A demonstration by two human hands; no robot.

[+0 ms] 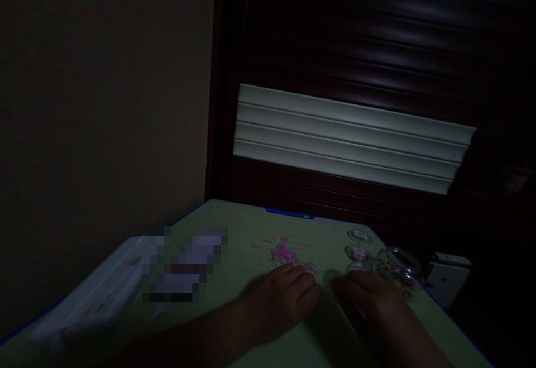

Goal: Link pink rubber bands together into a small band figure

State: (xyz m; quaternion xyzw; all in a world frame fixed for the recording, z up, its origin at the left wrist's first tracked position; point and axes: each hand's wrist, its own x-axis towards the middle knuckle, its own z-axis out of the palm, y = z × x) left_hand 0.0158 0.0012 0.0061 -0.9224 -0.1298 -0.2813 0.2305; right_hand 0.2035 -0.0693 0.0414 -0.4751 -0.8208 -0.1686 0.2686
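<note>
While the pink pile of small strands (285, 253) lies on the table (238, 223) just beyond my left hand (287, 298), my right hand (372, 295) curls near the clear jar (405, 267). Fingers bend on both, but it's too dark to tell whether either grips anything. A careless sweep could scatter the strands; an elbowed jar could tip.

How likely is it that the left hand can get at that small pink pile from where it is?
Most likely yes: the pink pile lies just beyond the knuckles of the left hand, and nothing seems to stand between them, though the dimness hides the fingertips.
</note>
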